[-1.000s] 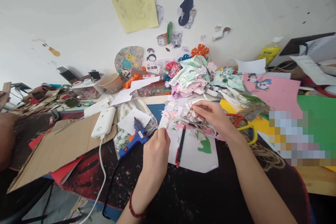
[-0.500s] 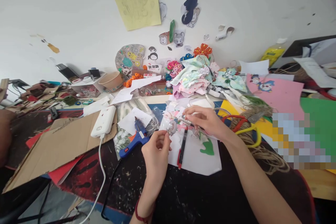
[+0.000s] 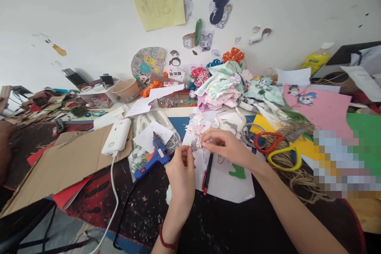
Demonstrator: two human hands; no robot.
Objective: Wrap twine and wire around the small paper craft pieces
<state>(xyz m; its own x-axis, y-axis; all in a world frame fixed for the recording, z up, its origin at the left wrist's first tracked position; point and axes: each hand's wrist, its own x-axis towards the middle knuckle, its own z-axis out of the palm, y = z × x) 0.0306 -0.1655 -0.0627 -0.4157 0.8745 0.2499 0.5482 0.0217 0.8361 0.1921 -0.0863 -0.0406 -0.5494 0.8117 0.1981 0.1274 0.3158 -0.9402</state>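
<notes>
My left hand (image 3: pixel 182 166), with a red band at the wrist, is closed in a pinch beside a small clear plastic bag (image 3: pixel 197 133). What its fingertips hold is too small to make out. From the right, my right hand (image 3: pixel 222 143) reaches over the white paper (image 3: pixel 238 190), its fingers pressed together at the bag's edge; what sits between them is unclear. Below the hands, a black pen (image 3: pixel 209 168) and a red pen (image 3: pixel 204 182) lie on the paper. A green cut-out (image 3: pixel 237 171) rests to their right.
The blue glue gun (image 3: pixel 153 162) lies left of my left hand. Further left are a white power bank (image 3: pixel 117 137) and cardboard (image 3: pixel 71 162). Scissors (image 3: pixel 284 154) and twine (image 3: pixel 303 182) lie right. Fabric (image 3: pixel 218 87) is heaped behind. Part of another person's arm (image 3: pixel 7 151) shows at the left edge.
My right hand has moved slightly down and left, nearer my left hand. The view has shifted slightly, and more of the scissors now shows.
</notes>
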